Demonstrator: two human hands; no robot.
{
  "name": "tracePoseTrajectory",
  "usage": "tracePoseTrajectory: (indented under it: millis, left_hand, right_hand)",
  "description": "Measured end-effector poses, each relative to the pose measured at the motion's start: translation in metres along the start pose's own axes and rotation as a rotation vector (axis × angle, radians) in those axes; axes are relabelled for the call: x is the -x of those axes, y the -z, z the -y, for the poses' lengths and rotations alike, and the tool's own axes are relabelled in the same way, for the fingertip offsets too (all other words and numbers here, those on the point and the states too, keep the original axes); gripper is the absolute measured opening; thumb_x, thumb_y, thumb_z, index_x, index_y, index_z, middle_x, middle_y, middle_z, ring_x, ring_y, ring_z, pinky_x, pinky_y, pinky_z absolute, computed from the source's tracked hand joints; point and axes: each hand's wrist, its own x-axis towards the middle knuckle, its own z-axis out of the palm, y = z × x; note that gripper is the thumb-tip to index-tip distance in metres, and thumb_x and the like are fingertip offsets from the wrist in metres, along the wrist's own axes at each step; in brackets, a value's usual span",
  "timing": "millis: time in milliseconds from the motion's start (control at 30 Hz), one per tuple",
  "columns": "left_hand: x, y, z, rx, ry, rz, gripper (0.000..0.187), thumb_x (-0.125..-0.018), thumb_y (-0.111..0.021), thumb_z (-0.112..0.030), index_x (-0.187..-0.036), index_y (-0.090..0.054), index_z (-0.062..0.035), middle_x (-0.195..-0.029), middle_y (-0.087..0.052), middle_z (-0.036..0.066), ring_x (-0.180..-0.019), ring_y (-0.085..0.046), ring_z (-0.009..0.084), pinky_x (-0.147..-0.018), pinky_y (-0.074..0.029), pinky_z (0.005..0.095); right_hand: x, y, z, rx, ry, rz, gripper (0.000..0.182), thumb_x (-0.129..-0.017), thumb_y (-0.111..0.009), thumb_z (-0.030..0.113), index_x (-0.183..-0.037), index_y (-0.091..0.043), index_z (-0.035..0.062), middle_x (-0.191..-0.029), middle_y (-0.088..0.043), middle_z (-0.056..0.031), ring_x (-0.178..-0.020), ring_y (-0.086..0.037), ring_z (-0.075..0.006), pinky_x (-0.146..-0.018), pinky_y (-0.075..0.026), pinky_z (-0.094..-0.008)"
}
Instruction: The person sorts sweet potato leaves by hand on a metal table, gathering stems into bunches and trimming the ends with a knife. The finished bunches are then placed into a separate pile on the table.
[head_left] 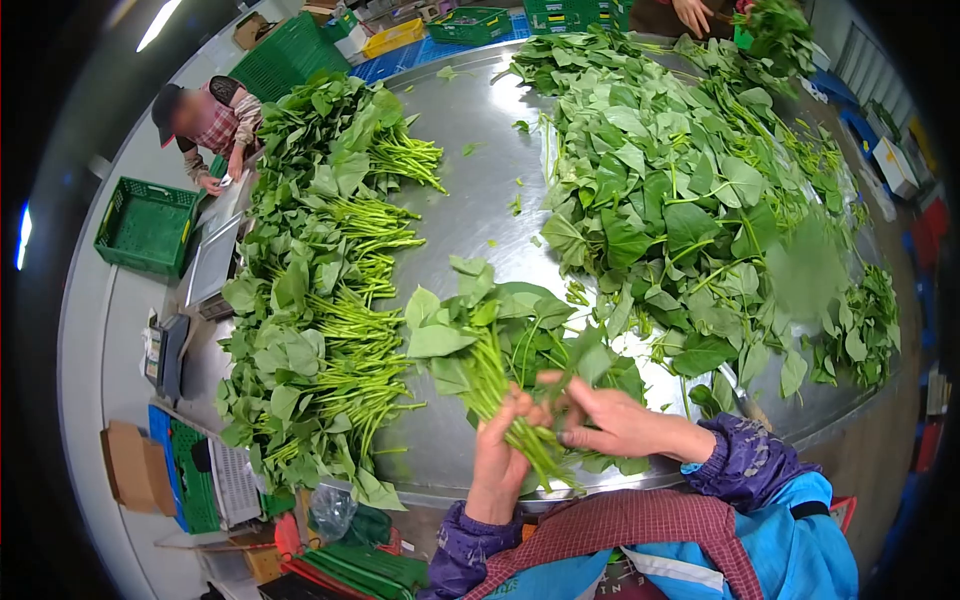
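Note:
My left hand (503, 450) is wrapped around the lower stems of a bunch of leafy greens (482, 365), which look like sweet potato leaves. The bunch tilts over the near edge of the metal table (470, 215), its leaves pointing away from me. Close beside it on the right, my right hand (615, 420) has its fingers curled at a leafy stem (592, 362), slightly blurred. Loose greens lie under and behind both hands. To the right of my right hand, a knife (750, 405) rests on the table, partly under leaves.
Bundled greens (345, 300) line the table's left side, stems facing inward. A large loose heap (690, 220) covers the right. Another person (205, 130) stands at the far left near a green crate (148, 228). Another person's hand (692, 15) shows at the far end.

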Motion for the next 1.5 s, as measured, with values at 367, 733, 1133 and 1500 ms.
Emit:
tracePoseTrajectory:
  millis: [367, 733, 1133, 1500]
  left_hand:
    - [0.000, 0.017, -0.055, 0.283, -0.402, 0.010, 0.008, -0.090, -0.042, -0.014, -0.089, -0.044, -0.0060, -0.066, -0.037, -0.001, -0.056, -0.034, 0.0079, -0.054, -0.034, 0.0221]
    - [0.011, -0.007, -0.063, 0.392, -0.370, 0.020, 0.008, -0.091, -0.041, -0.013, -0.085, -0.042, -0.0067, -0.066, -0.034, -0.002, -0.054, -0.033, 0.0082, -0.055, -0.034, 0.0249]
    - [0.010, -0.031, -0.025, -0.226, -0.303, 0.143, 0.011, -0.090, -0.042, -0.014, -0.090, -0.048, -0.0054, -0.075, -0.046, 0.002, -0.067, -0.042, 0.0123, -0.066, -0.035, 0.0258]
    - [-0.003, -0.083, -0.006, -0.370, -0.040, 0.177, 0.016, -0.088, -0.048, -0.015, -0.099, -0.048, -0.0034, -0.071, -0.042, 0.001, -0.067, -0.042, 0.0126, -0.072, -0.039, 0.0306]
  right_hand:
    - [-0.013, 0.017, 0.008, 0.112, 0.193, 0.006, 0.012, -0.081, -0.052, 0.019, -0.081, -0.058, 0.0088, -0.061, -0.055, -0.0123, -0.056, -0.055, -0.0305, -0.051, -0.043, -0.0384]
    - [-0.056, -0.003, -0.050, 0.631, -0.111, 0.060, 0.098, -0.057, -0.063, 0.062, -0.131, -0.026, 0.0106, -0.131, -0.029, -0.0239, -0.118, -0.033, -0.0392, -0.093, -0.023, -0.0611]
    - [0.081, 0.061, -0.029, 0.480, 0.072, -0.258, 0.050, -0.062, -0.058, 0.005, -0.110, -0.050, 0.0153, -0.115, -0.052, -0.0084, -0.089, -0.058, -0.0263, -0.067, -0.050, -0.0377]
    - [0.174, 0.187, -0.057, 1.168, -0.410, -0.639, 0.073, -0.050, -0.076, 0.025, -0.115, -0.044, 0.0173, -0.119, -0.043, -0.0091, -0.106, -0.044, -0.0282, -0.079, -0.041, -0.0456]
